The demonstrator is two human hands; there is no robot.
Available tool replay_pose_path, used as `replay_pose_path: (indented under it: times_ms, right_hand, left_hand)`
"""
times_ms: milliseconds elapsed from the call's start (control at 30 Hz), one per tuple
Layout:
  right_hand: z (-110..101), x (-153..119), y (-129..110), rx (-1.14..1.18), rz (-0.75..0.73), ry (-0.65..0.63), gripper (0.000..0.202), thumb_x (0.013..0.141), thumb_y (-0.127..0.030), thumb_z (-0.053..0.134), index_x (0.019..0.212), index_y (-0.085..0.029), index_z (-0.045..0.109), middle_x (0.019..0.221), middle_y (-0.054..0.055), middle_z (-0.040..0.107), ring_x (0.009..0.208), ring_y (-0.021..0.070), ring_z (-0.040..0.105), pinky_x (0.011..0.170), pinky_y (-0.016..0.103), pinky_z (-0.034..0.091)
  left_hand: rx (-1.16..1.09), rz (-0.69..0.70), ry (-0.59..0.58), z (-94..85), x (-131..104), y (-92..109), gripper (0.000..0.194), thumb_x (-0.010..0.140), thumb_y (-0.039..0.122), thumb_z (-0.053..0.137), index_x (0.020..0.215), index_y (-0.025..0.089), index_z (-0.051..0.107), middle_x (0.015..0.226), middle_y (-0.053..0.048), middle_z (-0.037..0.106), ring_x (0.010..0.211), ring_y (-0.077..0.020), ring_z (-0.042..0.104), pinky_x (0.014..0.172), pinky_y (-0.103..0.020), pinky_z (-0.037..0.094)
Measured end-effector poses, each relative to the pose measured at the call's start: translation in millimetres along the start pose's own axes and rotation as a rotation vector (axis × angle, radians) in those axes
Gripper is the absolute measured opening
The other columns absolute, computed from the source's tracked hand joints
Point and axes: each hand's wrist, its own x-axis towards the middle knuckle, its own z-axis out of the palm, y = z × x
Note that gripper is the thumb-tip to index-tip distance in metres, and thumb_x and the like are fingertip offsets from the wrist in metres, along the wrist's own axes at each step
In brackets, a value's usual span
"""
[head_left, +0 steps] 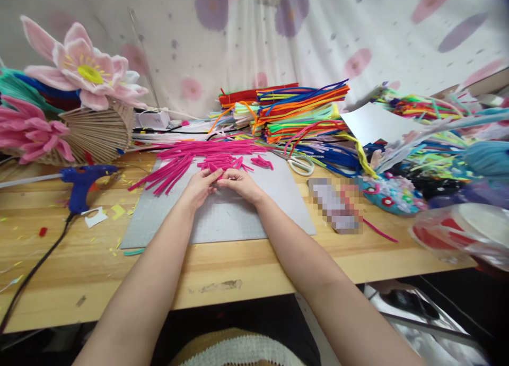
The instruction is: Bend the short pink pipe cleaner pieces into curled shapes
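Observation:
My left hand [201, 188] and my right hand [240, 184] meet over the grey cutting mat [234, 223], fingertips closed together. Between them is a short piece of magenta pipe cleaner [220, 177], mostly hidden by the fingers. Just beyond my hands lies a pile of short magenta pipe cleaner pieces [220, 161]. Long magenta pipe cleaners [175, 167] fan out to the left and behind. A small separate group of bent magenta pieces [262, 162] rests right of the pile.
A blue glue gun [81, 188] with a black cord is at left, near pink pipe cleaner flowers [89, 74]. White-handled scissors [301, 165] lie at the mat's right edge. Bundles of coloured pipe cleaners [302, 109] stand behind. A blurred-out object [336, 206] and plastic tub [449, 231] are right.

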Motion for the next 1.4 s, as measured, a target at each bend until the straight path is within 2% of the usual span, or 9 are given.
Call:
replay_pose_path:
  times_ms: [100, 233, 367, 500, 667, 833, 967, 1167, 1400]
  right_hand:
    - [-4, -2, 0, 0.078, 0.053, -0.060, 0.025, 0.065, -0.037, 0.066, 0.061, -0.016, 0.053, 0.061, -0.004, 0.050, 0.060, 0.0083, 0.043, 0.063, 0.023, 0.036]
    - [-4, -2, 0, 0.107, 0.045, -0.084, 0.026, 0.063, -0.038, 0.068, 0.059, -0.016, 0.053, 0.062, -0.004, 0.052, 0.062, 0.0086, 0.045, 0.066, 0.023, 0.038]
    - [-2, -1, 1, 0.107, 0.005, -0.058, 0.028, 0.062, -0.039, 0.069, 0.059, -0.016, 0.053, 0.068, -0.002, 0.054, 0.069, 0.0104, 0.049, 0.073, 0.025, 0.039]
    - [-4, -1, 1, 0.113, -0.023, -0.054, 0.029, 0.063, -0.039, 0.069, 0.059, -0.016, 0.052, 0.066, -0.003, 0.050, 0.067, 0.0097, 0.046, 0.072, 0.024, 0.038]
    - [-6, -2, 3, 0.103, -0.012, -0.066, 0.027, 0.065, -0.041, 0.067, 0.063, -0.016, 0.055, 0.072, -0.002, 0.048, 0.067, 0.0093, 0.044, 0.068, 0.024, 0.037]
    - [-1, 0, 3, 0.083, -0.070, 0.034, 0.027, 0.065, -0.041, 0.068, 0.060, -0.016, 0.058, 0.075, -0.002, 0.040, 0.075, 0.0105, 0.042, 0.077, 0.026, 0.035]
    - [0, 0, 2, 0.063, -0.071, 0.057, 0.030, 0.064, -0.043, 0.068, 0.058, -0.016, 0.056, 0.073, -0.001, 0.037, 0.078, 0.0122, 0.040, 0.078, 0.027, 0.035]
    - [-5, 1, 4, 0.049, -0.082, 0.011, 0.025, 0.066, -0.042, 0.067, 0.066, -0.017, 0.061, 0.075, -0.001, 0.039, 0.079, 0.0122, 0.040, 0.079, 0.027, 0.035]
    - [-15, -1, 5, 0.087, -0.034, -0.118, 0.021, 0.068, -0.038, 0.066, 0.068, -0.017, 0.065, 0.073, -0.001, 0.046, 0.076, 0.0112, 0.044, 0.077, 0.027, 0.035]
  left_hand:
    - [0.082, 0.077, 0.021, 0.1, 2, -3, 0.032, 0.056, 0.040, 0.076, 0.070, 0.013, 0.067, 0.056, -0.001, 0.059, 0.046, -0.0079, 0.051, 0.040, -0.018, 0.038]
    - [0.236, 0.255, 0.130, -0.8, 7, -10, 0.031, 0.056, 0.042, 0.074, 0.054, 0.015, 0.059, 0.046, 0.002, 0.051, 0.043, -0.0084, 0.045, 0.042, -0.021, 0.035]
    - [0.576, 0.488, 0.220, -1.7, 6, -11, 0.033, 0.066, 0.036, 0.065, 0.044, 0.017, 0.052, 0.042, 0.004, 0.039, 0.044, -0.0079, 0.036, 0.044, -0.022, 0.026]
    - [0.762, 0.637, 0.299, 0.2, -1, -7, 0.029, 0.070, 0.035, 0.063, 0.048, 0.017, 0.056, 0.046, 0.003, 0.044, 0.050, -0.0095, 0.038, 0.049, -0.022, 0.028]
    - [0.571, 0.512, 0.251, 3.0, -2, -4, 0.026, 0.068, 0.040, 0.064, 0.056, 0.016, 0.061, 0.048, 0.002, 0.050, 0.047, -0.0090, 0.042, 0.046, -0.021, 0.033]
    - [0.241, 0.317, 0.179, 8.2, 3, -6, 0.029, 0.060, 0.042, 0.069, 0.058, 0.015, 0.060, 0.050, 0.003, 0.052, 0.044, -0.0080, 0.044, 0.042, -0.021, 0.039]
    - [0.123, 0.242, 0.158, 11.5, 4, -8, 0.035, 0.051, 0.044, 0.075, 0.056, 0.014, 0.059, 0.051, 0.002, 0.053, 0.045, -0.0074, 0.047, 0.042, -0.021, 0.042]
    - [0.115, 0.220, 0.139, 11.0, 2, -7, 0.041, 0.050, 0.050, 0.076, 0.063, 0.013, 0.063, 0.051, 0.002, 0.053, 0.045, -0.0069, 0.046, 0.040, -0.020, 0.043]
    - [0.181, 0.292, 0.098, 6.4, 0, -6, 0.040, 0.063, 0.051, 0.067, 0.070, 0.012, 0.067, 0.043, 0.005, 0.045, 0.039, -0.0064, 0.041, 0.037, -0.020, 0.040]
